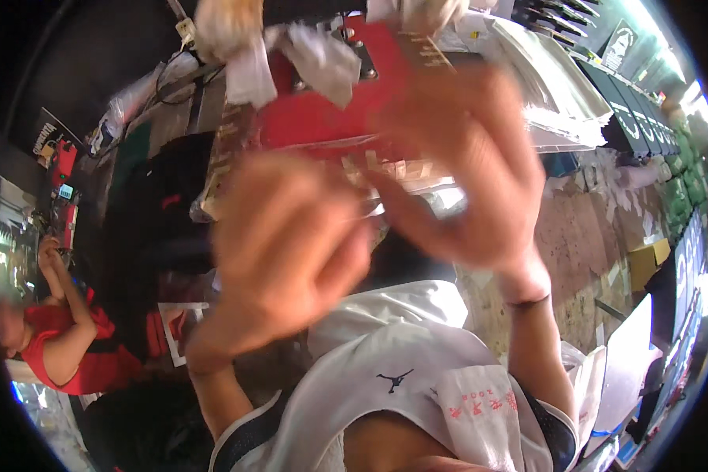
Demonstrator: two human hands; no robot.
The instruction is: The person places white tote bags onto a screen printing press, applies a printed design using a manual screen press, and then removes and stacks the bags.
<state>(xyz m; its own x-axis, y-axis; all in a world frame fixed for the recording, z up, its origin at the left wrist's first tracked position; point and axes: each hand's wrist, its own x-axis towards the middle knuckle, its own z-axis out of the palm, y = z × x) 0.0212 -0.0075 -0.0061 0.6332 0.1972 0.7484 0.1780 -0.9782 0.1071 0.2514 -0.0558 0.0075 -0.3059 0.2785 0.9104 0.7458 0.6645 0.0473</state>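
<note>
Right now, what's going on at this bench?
Both hands are raised close to the camera and blurred. The left hand and right hand meet over a red device with pale cloth draped on it; whether either hand grips anything cannot be told. Another person in a red shirt sits at far left.

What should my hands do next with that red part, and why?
Probably slow both hands and settle them on the red part. The left hand and right hand are raised in front of it and blurred, so no grip shows. A white rag lies on its top.
</note>
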